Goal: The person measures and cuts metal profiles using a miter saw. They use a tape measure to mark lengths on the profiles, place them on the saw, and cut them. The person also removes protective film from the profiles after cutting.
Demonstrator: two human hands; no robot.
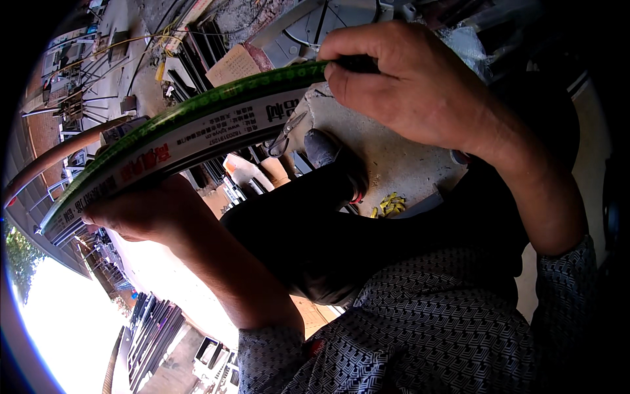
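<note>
A long metal profile [216, 131] crosses the upper left, its side covered in white printed protective film. A green printed strip of film [216, 94] runs along its upper edge. My left hand [147, 210] is closed around the profile from below, near its far left end; the fingers are partly in shadow. At the other end my right hand [400, 85] pinches the green-edged profile between thumb and forefinger. The exact grip of that hand is partly hidden by its own fingers. Below the profile, a pair of scissors [282, 136] shows beyond my knee.
My shoe [321, 148] stands on the concrete floor, with crumpled yellow scraps [392, 205] nearby. A round grey machine base [328, 27] is at the top, beside a cardboard piece [233, 65]. Stacked dark bars [154, 331] lie lower left. A curved brown pipe [56, 154] is at far left.
</note>
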